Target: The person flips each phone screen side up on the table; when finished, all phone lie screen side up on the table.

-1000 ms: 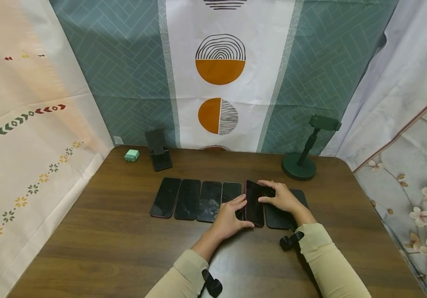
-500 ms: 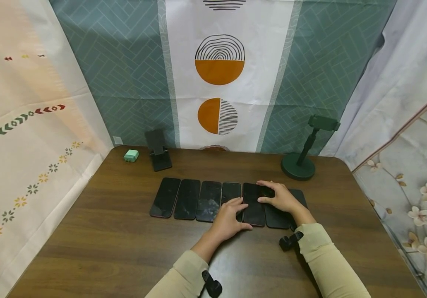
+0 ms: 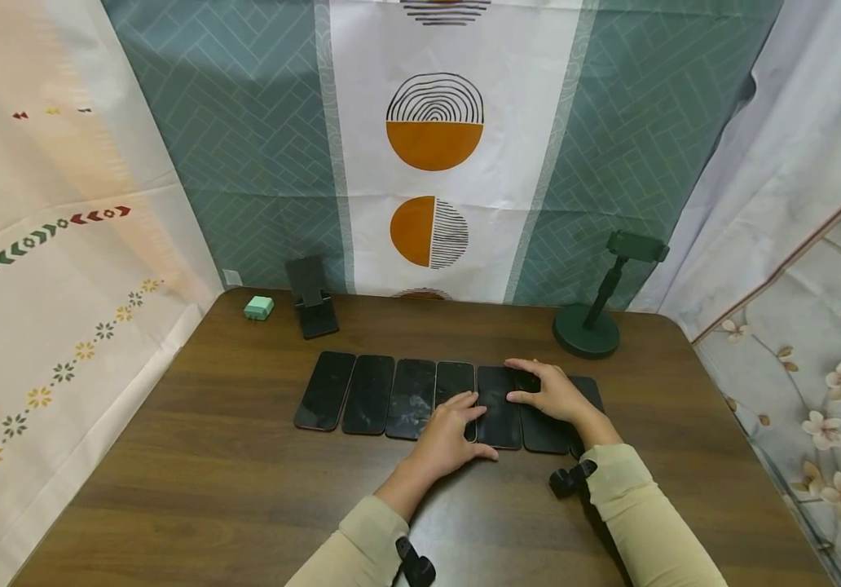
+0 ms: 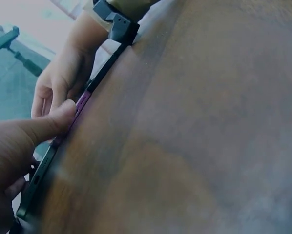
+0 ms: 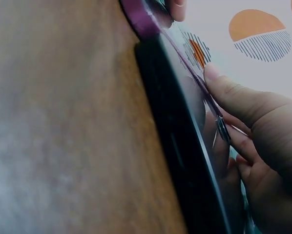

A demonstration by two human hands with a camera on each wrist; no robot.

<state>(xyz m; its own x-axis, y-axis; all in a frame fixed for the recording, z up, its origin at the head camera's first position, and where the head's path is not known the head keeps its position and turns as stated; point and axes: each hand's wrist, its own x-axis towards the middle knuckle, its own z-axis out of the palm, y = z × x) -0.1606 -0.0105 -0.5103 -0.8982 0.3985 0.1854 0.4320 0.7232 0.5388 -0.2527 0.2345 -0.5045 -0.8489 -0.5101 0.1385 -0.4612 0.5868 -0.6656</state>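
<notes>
A black-screened smartphone [image 3: 499,420] with a purple edge lies flat in a row of smartphones, between both hands. My left hand [image 3: 444,436] reaches over the slim phone [image 3: 455,375] beside it. Its fingertips are at the purple-edged phone's left side, and its thumb [image 4: 63,114] touches the near end. From the right, my right hand [image 3: 558,393] spreads its fingers by the far end; its thumb [image 5: 229,92] rests at the purple side edge. Under the right hand lies another dark phone [image 3: 543,434], partly covered.
More phones continue the row leftward, ending at one phone [image 3: 325,391]. A further one [image 3: 587,391] shows past the right hand. Toward the back of the wooden table [image 3: 208,456] stand a mint-green block [image 3: 258,307], a black phone stand [image 3: 312,302] and a green stand [image 3: 587,326].
The purple-edged phone, tilted up on one side a second ago, has come down flat into the row. Both hands have barely moved and stay around it.
</notes>
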